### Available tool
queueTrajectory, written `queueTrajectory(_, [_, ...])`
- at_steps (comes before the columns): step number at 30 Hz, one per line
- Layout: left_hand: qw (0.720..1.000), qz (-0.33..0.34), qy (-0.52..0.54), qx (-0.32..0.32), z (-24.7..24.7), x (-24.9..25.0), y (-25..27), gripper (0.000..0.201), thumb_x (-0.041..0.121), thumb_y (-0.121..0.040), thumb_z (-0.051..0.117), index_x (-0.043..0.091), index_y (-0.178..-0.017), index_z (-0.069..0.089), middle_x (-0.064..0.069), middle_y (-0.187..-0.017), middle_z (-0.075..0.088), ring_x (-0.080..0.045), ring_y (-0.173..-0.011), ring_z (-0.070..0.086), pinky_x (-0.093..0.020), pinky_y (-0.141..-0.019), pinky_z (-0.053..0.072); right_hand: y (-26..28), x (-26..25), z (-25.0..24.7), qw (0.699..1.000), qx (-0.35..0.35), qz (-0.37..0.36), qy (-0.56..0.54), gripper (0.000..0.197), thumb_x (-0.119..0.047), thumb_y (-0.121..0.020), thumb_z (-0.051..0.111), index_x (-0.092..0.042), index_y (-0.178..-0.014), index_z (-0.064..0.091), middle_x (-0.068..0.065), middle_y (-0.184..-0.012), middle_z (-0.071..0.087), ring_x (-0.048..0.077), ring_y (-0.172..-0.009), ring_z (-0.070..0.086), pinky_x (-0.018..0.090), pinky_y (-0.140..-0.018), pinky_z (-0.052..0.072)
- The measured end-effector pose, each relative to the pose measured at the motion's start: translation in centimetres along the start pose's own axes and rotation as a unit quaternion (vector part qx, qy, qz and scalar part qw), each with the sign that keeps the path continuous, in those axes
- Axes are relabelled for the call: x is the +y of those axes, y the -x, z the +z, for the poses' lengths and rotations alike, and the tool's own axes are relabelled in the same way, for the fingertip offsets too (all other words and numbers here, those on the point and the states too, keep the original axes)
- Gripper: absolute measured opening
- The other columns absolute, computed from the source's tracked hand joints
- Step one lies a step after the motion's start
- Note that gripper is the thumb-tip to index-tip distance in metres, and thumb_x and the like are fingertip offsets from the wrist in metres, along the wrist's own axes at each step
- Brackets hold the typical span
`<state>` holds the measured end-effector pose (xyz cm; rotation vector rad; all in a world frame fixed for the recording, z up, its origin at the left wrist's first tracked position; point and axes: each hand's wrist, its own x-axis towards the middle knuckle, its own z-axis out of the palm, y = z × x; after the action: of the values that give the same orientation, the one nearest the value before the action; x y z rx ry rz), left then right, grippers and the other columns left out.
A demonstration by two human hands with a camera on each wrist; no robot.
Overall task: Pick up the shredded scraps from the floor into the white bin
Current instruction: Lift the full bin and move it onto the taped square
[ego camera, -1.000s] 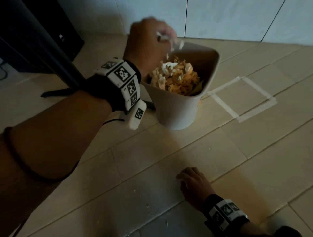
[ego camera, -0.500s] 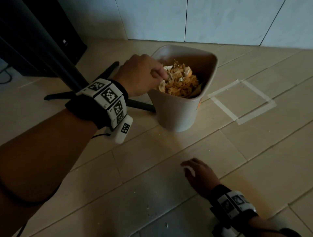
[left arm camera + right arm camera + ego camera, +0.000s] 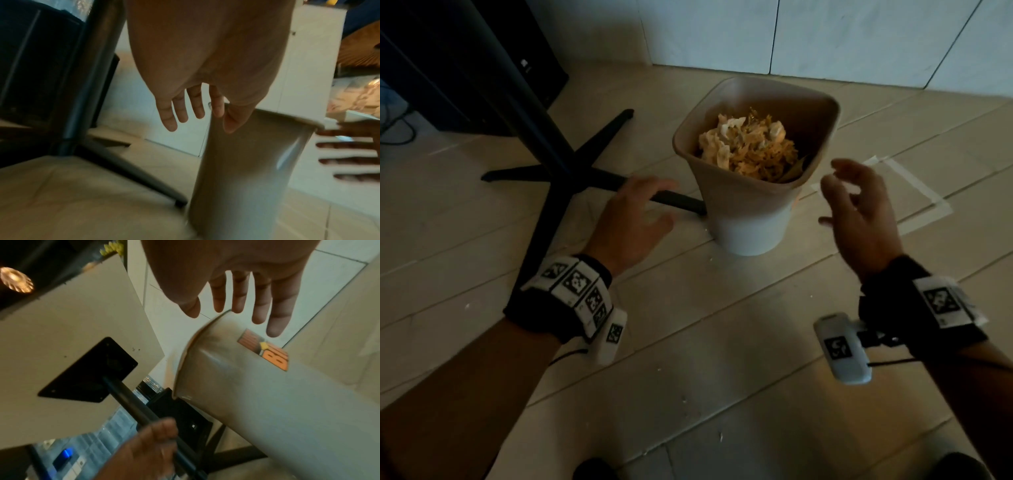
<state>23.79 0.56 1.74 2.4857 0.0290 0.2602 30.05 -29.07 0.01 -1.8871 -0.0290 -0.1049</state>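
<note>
White bin holds shredded scraps; left hand at nine o'clock, right hand at three, both spread, empty.

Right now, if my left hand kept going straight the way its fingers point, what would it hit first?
Most likely the side wall of the white bin. The left hand is open, its fingers aimed at the bin just ahead, over the black table leg. Depth is uncertain.

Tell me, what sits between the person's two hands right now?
The white bin, heaped with shredded scraps, stands between the open left hand and open right hand; neither touches it. The head view shows this best.
</note>
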Motion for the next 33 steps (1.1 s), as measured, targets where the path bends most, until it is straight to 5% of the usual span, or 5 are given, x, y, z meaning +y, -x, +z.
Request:
queueTrajectory(9, [0.958,-0.171,-0.099,-0.21,5.9,-9.4,9.7,0.067,0.033,-0.088,0.067,0.03,-0.148,0.036,-0.003,-0.154,0.031,-0.027,-0.139,0.034,-0.039,-0.114,0.032,-2.8,-3.6,1.8,0.979,-0.074,0.164,-0.094,0.085,-0.062,-0.077,0.062,-0.035,-0.148,0.022,-0.003,-0.15,0.034,0.024,-0.122,0.046,0.044,-0.07,0.059])
queueTrajectory(13, [0.936,-0.198,-0.113,-0.268,7.6,-11.2,13.8,0.065,0.033,-0.091,0.064,0.03,-0.149,0.034,-0.004,-0.16,0.023,-0.028,-0.144,0.026,-0.038,-0.116,0.027,-2.8,-3.9,2.7,0.966,-0.097,0.213,-0.109,0.067,-0.044,-0.084,0.064,-0.032,-0.142,0.032,-0.003,-0.134,0.047,0.012,-0.097,0.052,0.047,-0.071,0.06])
queueTrajectory(16, [0.937,-0.187,-0.138,-0.262,8.6,-10.5,17.5,0.054,0.038,-0.094,0.057,0.024,-0.145,0.044,-0.007,-0.153,0.035,-0.032,-0.137,0.036,-0.039,-0.111,0.034,-2.6,-3.8,3.2,0.957,-0.1,0.241,-0.129,0.056,-0.036,-0.087,0.061,-0.033,-0.138,0.037,-0.013,-0.11,0.053,0.013,-0.096,0.052,0.045,-0.067,0.06])
queueTrajectory(20, [0.956,-0.157,-0.13,-0.209,9.9,-9.2,21.5,0.055,0.048,-0.085,0.039,0.017,-0.122,0.065,-0.009,-0.119,0.061,-0.032,-0.102,0.06,-0.04,-0.081,0.057,-2.5,-4.0,3.5,0.952,-0.1,0.255,-0.136,0.055,-0.033,-0.087,0.06,-0.034,-0.138,0.039,-0.016,-0.103,0.052,0.014,-0.095,0.052,0.042,-0.066,0.06])
queueTrajectory(33, [0.974,-0.121,-0.13,-0.139,10.7,-8.3,21.8,0.031,0.034,-0.085,0.046,0.019,-0.079,0.071,0.002,-0.081,0.066,-0.023,-0.074,0.066,-0.034,-0.056,0.056,-2.6,-3.9,3.6,0.943,-0.092,0.277,-0.158,0.051,-0.026,-0.09,0.056,-0.03,-0.138,0.04,-0.01,-0.108,0.053,0.018,-0.098,0.051,0.047,-0.072,0.059])
